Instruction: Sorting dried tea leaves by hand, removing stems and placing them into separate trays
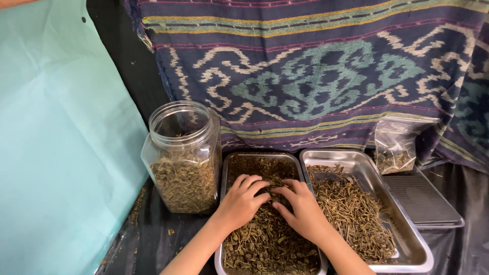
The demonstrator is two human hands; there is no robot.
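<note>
Together, left hand (240, 202) and right hand (304, 211) are pressed, fingers curled, into crumbly dried leaves (265, 239) heaped in a rectangular steel tray (224, 170).

Surface w/ black plastic sheet (153, 239). On it, L to R: clear jar (184, 158) of dried leaves, steel tray (265, 214) of leaves, 2nd tray (367, 214) w/ stems touching it, flat grey scale (423, 201), small bag (396, 145) behind. Crumbs (136, 206) near jar.

Home herb-sorting corner: woven cloth (316, 76), metal trays (407, 244).
</note>
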